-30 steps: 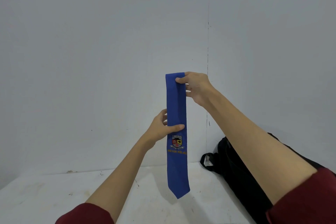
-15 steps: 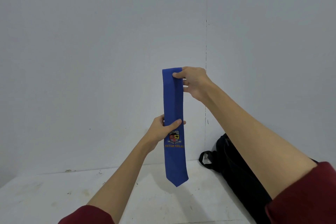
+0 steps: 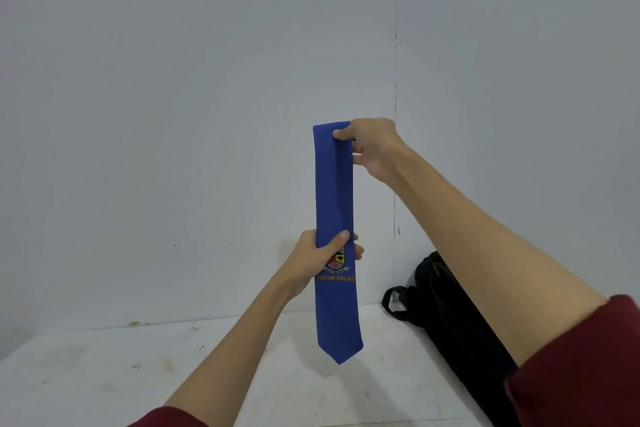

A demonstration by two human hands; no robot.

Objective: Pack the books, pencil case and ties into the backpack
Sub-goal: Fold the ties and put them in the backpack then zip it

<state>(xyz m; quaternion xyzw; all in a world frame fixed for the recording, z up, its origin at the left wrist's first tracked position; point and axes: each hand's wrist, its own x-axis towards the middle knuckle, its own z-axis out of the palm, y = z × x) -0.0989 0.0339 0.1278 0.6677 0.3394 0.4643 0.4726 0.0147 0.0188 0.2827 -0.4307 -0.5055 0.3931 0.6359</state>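
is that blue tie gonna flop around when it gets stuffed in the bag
Probably floppy: the blue tie hangs straight only because the right hand pinches its top and the left hand grips lower down. It looks thin and light, so it should fold easily.

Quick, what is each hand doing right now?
Left hand: grips the blue tie near its crest.
Right hand: pinches the tie's top end.

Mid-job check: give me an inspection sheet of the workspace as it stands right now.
Surface: white table, scuffed and spotted.
Job's things: blue tie hanging upright in the air, crest showing; black backpack lying at the table's right, against the wall. Books, pencil case: not in view.
Clutter: nothing seen.
Hands: right hand pinches the tie's top; left hand grips it at the crest.
Cables: nothing seen.
Surroundings: plain grey wall with a vertical seam.
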